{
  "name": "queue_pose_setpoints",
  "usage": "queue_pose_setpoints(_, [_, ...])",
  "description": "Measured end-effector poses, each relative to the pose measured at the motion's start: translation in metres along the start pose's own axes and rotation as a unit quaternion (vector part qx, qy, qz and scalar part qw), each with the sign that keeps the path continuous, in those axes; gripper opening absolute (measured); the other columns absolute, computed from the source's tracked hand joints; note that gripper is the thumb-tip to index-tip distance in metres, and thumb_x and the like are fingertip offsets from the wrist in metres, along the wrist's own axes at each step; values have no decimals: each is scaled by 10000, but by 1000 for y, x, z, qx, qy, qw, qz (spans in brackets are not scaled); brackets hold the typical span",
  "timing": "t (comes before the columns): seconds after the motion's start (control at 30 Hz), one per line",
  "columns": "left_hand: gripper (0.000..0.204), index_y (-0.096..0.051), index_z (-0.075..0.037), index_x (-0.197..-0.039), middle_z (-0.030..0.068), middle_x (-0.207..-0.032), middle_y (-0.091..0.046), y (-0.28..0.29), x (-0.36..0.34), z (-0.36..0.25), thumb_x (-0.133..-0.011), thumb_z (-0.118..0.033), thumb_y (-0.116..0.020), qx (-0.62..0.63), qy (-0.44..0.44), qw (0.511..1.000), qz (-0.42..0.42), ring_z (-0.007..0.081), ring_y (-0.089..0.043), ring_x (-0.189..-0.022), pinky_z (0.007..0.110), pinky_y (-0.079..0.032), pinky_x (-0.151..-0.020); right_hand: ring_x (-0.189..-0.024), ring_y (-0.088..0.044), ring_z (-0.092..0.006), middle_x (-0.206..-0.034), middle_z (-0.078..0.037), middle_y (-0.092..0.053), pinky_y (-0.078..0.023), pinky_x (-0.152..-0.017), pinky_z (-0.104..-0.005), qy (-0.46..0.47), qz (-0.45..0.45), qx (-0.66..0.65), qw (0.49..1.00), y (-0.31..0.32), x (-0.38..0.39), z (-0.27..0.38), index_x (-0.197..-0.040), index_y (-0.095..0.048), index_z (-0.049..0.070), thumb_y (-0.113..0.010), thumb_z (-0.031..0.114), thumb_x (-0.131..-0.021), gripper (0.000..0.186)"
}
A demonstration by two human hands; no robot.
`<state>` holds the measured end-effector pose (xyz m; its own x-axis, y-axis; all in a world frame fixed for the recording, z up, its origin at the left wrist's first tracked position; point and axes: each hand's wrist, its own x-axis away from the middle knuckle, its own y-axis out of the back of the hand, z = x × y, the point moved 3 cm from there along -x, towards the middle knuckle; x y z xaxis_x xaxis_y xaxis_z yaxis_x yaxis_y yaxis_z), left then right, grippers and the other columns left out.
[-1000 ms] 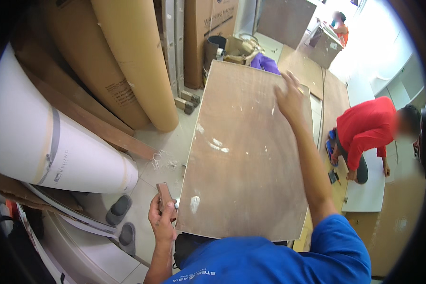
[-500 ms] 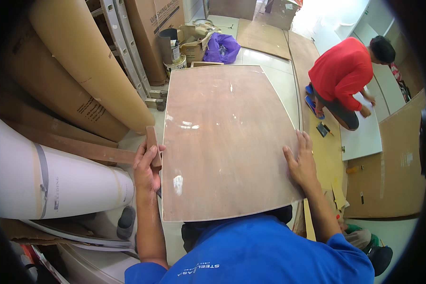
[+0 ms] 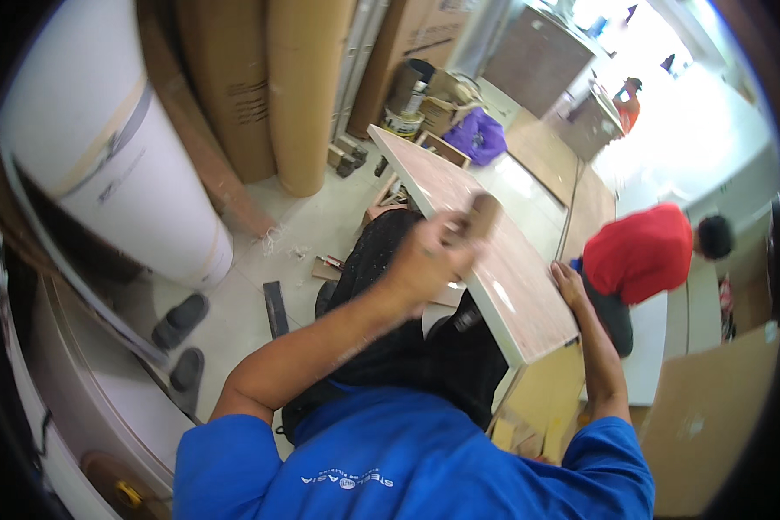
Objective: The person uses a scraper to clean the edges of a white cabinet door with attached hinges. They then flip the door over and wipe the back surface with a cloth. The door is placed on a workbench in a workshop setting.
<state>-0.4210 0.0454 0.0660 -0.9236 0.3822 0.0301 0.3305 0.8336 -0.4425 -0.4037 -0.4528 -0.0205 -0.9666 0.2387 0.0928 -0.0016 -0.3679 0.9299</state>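
Observation:
A pinkish-brown wooden panel [image 3: 520,290] with a pale edge is tilted over my lap, its narrow side toward me. My left hand [image 3: 429,260], smeared by motion, is closed round a brown sanding block [image 3: 482,217] at the near edge of the panel. Whether the block touches the panel I cannot tell. On the panel's right side, my right hand [image 3: 569,286] grips its edge; the fingertips show, and the rest wraps out of sight. Pale dust marks my left forearm.
Ahead on the right crouches a person in a red top [image 3: 640,253]. A white roll [image 3: 139,173] and tall brown rolls [image 3: 299,95] stand left. Grey slippers [image 3: 182,321] lie on the floor. A purple bag [image 3: 477,137] and a bucket [image 3: 403,123] are beyond the panel.
The panel has gone from facing me flat to tilted on edge, its side toward me. My left hand has moved right with the sanding block onto that edge. My view has turned.

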Motion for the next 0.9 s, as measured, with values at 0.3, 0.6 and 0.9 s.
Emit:
queue_pose_setpoints(0.3, [603,-518,19,-1434,164,-1167,-706,-91,90,53,-962,-229,-799,-51,-29,993,99,189,-702,-1018,346,-585,-875,-951,-704,-308,-1074,-220,-718,-552,-901,-445,104,56,14,993,14,-51,-15,-1580,-533,172,-598,435,-1070,577])
queue_pose_setpoints(0.6, [438,-611,-52,-1391,50,-1171,-693,55,38,-2,-1003,-205,-746,-120,-128,983,60,134,-670,-996,313,-572,-859,-941,-700,-384,-1083,-231,-725,-553,-858,-480,195,-41,59,978,25,-49,-1,-1557,-529,70,-548,318,-1083,535])
queue_pose_setpoints(0.9, [511,-615,-10,-1374,262,-1155,-725,294,-80,-14,-1051,-406,-638,291,-34,952,-87,581,-638,-1252,670,-462,-1110,-1064,-677,-379,-1259,-242,-689,-547,-936,-471,207,-14,95,974,32,-45,2,-1556,-520,41,-531,334,-1084,556])
